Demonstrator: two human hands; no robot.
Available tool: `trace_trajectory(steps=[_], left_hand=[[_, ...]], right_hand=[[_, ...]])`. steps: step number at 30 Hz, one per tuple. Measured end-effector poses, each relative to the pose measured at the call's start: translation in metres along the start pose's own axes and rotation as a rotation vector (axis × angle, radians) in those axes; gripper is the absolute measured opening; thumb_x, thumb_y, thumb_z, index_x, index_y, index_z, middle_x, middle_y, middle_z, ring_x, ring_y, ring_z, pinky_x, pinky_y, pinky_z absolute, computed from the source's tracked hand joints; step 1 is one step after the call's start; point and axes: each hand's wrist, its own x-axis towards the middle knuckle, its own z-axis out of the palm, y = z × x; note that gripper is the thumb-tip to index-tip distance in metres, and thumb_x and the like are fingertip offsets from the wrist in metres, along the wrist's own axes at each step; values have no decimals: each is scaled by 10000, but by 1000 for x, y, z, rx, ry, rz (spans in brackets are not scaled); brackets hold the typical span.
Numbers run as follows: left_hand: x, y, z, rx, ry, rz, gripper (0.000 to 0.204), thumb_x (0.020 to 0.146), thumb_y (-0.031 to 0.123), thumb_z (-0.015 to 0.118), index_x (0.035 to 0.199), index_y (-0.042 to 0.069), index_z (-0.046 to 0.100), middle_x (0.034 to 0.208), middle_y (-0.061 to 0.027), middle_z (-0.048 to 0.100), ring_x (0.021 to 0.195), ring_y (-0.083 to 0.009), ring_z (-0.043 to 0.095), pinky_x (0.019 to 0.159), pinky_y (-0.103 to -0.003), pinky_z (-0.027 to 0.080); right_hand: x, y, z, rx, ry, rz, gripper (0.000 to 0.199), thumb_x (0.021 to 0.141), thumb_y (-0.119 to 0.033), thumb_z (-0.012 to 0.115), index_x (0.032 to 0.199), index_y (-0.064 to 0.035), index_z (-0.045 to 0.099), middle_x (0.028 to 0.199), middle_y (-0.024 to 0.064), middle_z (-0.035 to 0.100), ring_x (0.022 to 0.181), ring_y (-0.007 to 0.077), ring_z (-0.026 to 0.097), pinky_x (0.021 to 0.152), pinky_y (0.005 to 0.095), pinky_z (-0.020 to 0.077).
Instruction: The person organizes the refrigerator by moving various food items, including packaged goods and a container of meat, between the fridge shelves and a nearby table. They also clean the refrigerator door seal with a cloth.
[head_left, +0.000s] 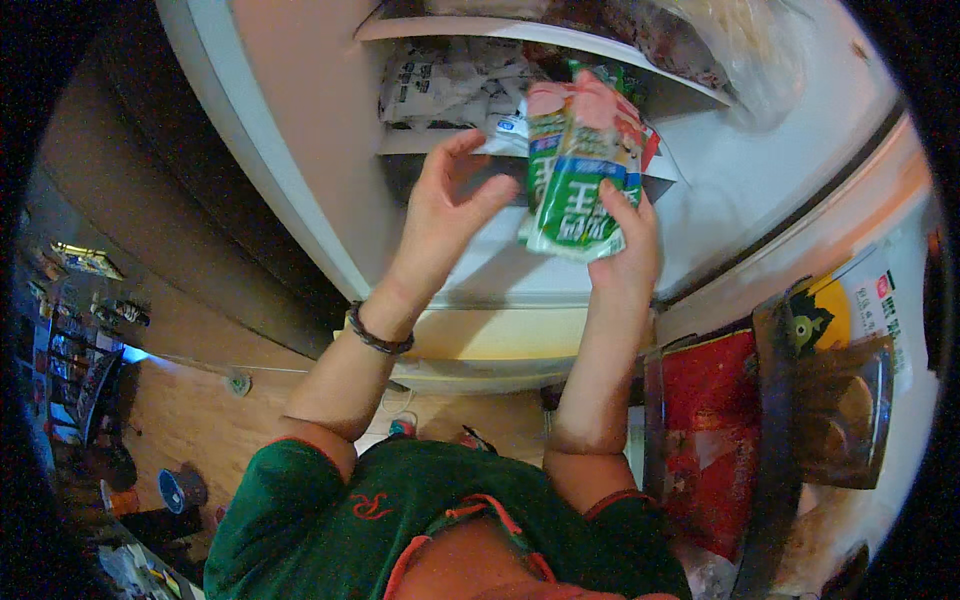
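Note:
My right hand (632, 232) grips several pouches (585, 175) by their lower right edge, the thumb lying across the front. They are green, white and pink, stacked together and held upright before a fridge or freezer shelf. My left hand (448, 200) is just left of them, thumb and fingers apart in a curve, with nothing in it. A dark braided bracelet circles my left wrist. Behind the pouches, white and grey packets (450, 85) lie on the shelf, and a blue-and-white packet (508, 128) sticks out over its edge.
Above, an upper shelf (560, 32) carries bagged items, and a clear plastic bag (745, 50) hangs over its right end. The open door at right has racks with a red package (708, 430) and a brown tray (845, 410). A blue bin (182, 490) stands on the wood floor.

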Motion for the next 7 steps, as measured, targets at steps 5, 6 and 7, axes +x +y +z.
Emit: trace_trajectory(steps=[5, 6, 7], left_hand=[[-25, -8, 6, -700, -49, -479, 540, 861, 369, 611, 1260, 67, 410, 1155, -77, 556, 1007, -177, 578, 864, -354, 498], [-30, -9, 9, -670, -16, -457, 545, 859, 348, 617, 1273, 65, 400, 1162, -78, 555, 1015, -185, 579, 866, -350, 497], [-32, -7, 11, -640, 18, -435, 552, 858, 326, 623, 1285, 63, 391, 1170, -80, 554, 1023, -192, 579, 867, -346, 497]], right_hand=[[-39, 17, 22, -803, -174, -231, 385, 788, -131, 647, 1135, -11, 533, 991, 115, 624, 882, 253, 620, 797, 369, 489], [-43, 20, 27, -1072, -208, -421, 406, 790, -179, 654, 1141, -17, 530, 998, 134, 624, 894, 281, 618, 809, 389, 483], [-49, 13, 33, -1311, -239, -474, 483, 787, -237, 670, 1191, -37, 496, 1090, 165, 592, 953, 307, 603, 828, 429, 477]])
